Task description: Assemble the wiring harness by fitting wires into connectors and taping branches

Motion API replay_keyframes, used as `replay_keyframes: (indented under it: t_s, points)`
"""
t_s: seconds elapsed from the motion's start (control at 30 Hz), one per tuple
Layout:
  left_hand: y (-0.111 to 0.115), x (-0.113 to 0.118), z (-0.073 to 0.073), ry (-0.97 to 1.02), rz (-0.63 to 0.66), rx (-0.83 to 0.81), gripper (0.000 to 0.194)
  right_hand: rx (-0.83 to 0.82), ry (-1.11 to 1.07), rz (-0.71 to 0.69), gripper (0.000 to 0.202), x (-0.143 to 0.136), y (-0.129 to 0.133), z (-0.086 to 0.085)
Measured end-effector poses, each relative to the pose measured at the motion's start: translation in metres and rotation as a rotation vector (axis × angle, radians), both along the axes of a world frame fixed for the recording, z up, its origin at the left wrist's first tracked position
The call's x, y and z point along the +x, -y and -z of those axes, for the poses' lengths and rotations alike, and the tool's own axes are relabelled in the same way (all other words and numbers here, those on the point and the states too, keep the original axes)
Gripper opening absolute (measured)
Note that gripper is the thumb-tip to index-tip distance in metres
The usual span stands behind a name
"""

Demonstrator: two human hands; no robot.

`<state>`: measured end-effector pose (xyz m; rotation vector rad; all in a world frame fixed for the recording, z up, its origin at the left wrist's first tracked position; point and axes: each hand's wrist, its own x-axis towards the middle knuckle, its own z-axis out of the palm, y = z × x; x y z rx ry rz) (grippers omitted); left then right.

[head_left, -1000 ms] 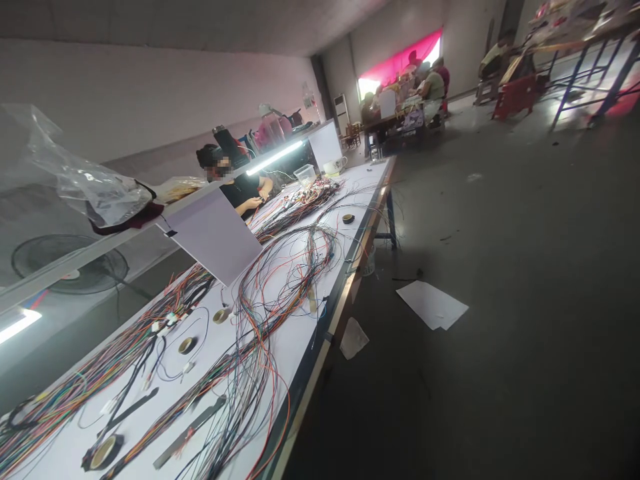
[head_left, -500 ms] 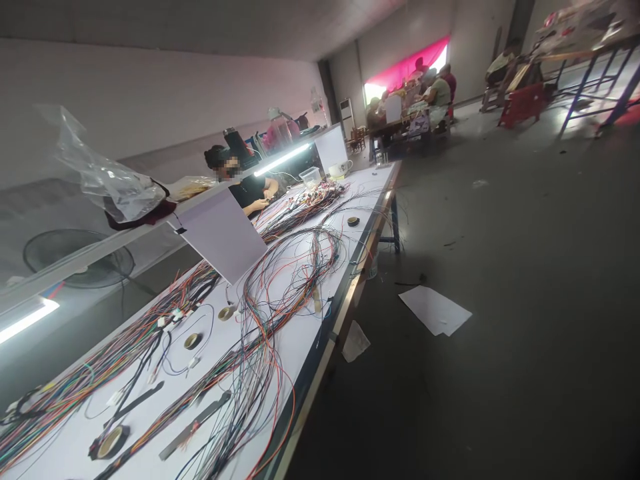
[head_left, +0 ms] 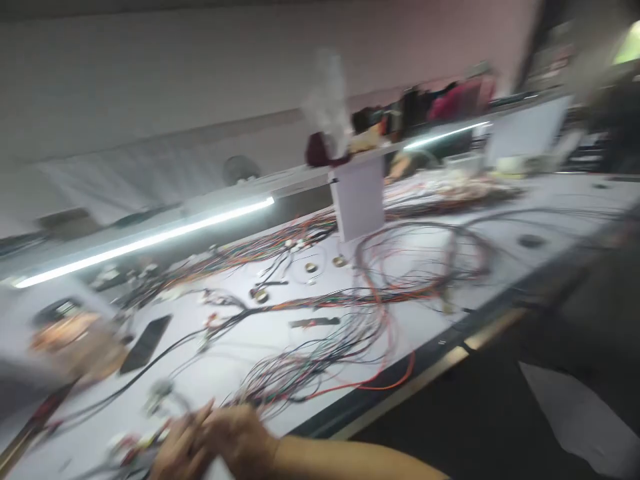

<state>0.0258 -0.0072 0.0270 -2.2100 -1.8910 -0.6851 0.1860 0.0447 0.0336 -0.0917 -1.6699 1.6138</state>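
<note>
Worktable: white top (head_left: 210, 363) with a dark near edge, running from the lower left to the upper right, blurred by motion; the white divider panel (head_left: 359, 200) stood near its far side and served as landmark.
Shelf: behind the panel, a lit tube lamp (head_left: 145, 243) slanted along its underside to the left; a clear plastic bag (head_left: 327, 100) sat above the panel.
Wire bundle: loose multicolored wires (head_left: 310, 367) lay in front of the panel, near the table's front edge; their long axis slanted, the gathered end pointing lower left toward the hands, the strands fanning to the upper right.
Wire harness: this dark-wrapped trunk (head_left: 240, 317) crossed the table in front of the panel, bending down to the left, its other end meeting the wire coil (head_left: 425, 260) to the panel's right.
Left hand: well in front of the panel and to its left, fingers (head_left: 185, 433) partly bent; grip opening and contents could not be told.
Right hand (head_left: 237, 437): against the left hand, curled, beside the gathered wires; whether it held any was unclear.
Connectors: pale pieces (head_left: 125, 447) lay just left of the hands.
Lettering: too blurred to read.
</note>
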Motion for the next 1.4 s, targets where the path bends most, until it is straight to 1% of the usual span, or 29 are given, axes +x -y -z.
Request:
replay_keyframes:
  t_s: [0.03,0.07,0.1,0.13,0.17,0.23,0.3,0.37,0.43,0.5,0.6,0.67,0.73,0.83,0.93,1.03,1.1,1.2,1.3,1.4]
  points:
    - [0.012,-0.008,0.009,0.033,-0.064,0.002,0.034,-0.044,0.01,-0.013,0.035,-0.005,0.002,0.005]
    - [0.022,-0.013,0.017,0.076,-0.107,0.012,0.04,-0.1,0.022,0.042,0.041,-0.008,0.003,0.008]
    - [0.029,-0.016,0.022,0.143,-0.103,0.016,0.047,-0.127,0.058,0.068,0.043,-0.01,0.003,0.01]
    - [0.034,-0.017,0.025,0.196,-0.066,0.003,0.052,-0.165,0.091,0.073,0.043,-0.01,0.002,0.011]
    - [0.036,-0.018,0.026,0.247,-0.044,0.007,0.053,-0.201,0.118,0.088,0.042,-0.01,0.001,0.012]
    - [0.039,-0.02,0.023,0.354,-0.064,0.058,0.048,-0.271,0.146,0.127,0.039,-0.012,-0.005,0.012]
    - [0.042,-0.023,0.014,0.451,-0.148,0.185,0.041,-0.325,0.161,0.137,0.035,-0.013,-0.008,0.012]
    - [0.05,-0.026,0.006,0.507,-0.242,0.27,0.033,-0.36,0.159,0.141,0.032,-0.014,-0.008,0.011]
    - [0.06,-0.026,0.003,0.495,-0.273,0.292,0.03,-0.378,0.15,0.145,0.031,-0.014,-0.007,0.011]
    - [0.071,-0.024,0.007,0.418,-0.223,0.254,0.034,-0.388,0.144,0.161,0.031,-0.015,-0.006,0.012]
    - [0.082,-0.017,0.02,0.257,-0.099,0.095,0.04,-0.403,0.137,0.193,0.03,-0.016,-0.005,0.012]
    - [0.086,-0.013,0.027,0.187,-0.085,-0.002,0.039,-0.415,0.129,0.189,0.029,-0.017,-0.005,0.011]
    - [0.088,-0.011,0.03,0.164,-0.116,-0.04,0.037,-0.426,0.116,0.179,0.028,-0.016,-0.005,0.01]
    - [0.087,-0.012,0.028,0.185,-0.123,-0.047,0.035,-0.435,0.096,0.182,0.029,-0.015,-0.006,0.008]
    - [0.085,-0.012,0.02,0.209,-0.112,-0.046,0.036,-0.436,0.085,0.174,0.028,-0.015,-0.01,0.008]
    - [0.082,-0.01,0.011,0.188,-0.165,-0.051,0.038,-0.421,0.099,0.154,0.027,-0.016,-0.014,0.011]
    - [0.077,-0.01,0.005,0.163,-0.215,-0.076,0.035,-0.405,0.116,0.144,0.027,-0.017,-0.015,0.015]
    - [0.062,-0.014,-0.002,0.19,-0.294,-0.149,0.02,-0.393,0.134,0.145,0.028,-0.016,-0.016,0.02]
    - [0.039,-0.018,-0.007,0.245,-0.408,-0.219,0.024,-0.376,0.144,0.155,0.03,-0.015,-0.017,0.024]
    - [0.015,-0.017,-0.011,0.245,-0.514,-0.286,0.027,-0.358,0.119,0.169,0.029,-0.015,-0.017,0.026]
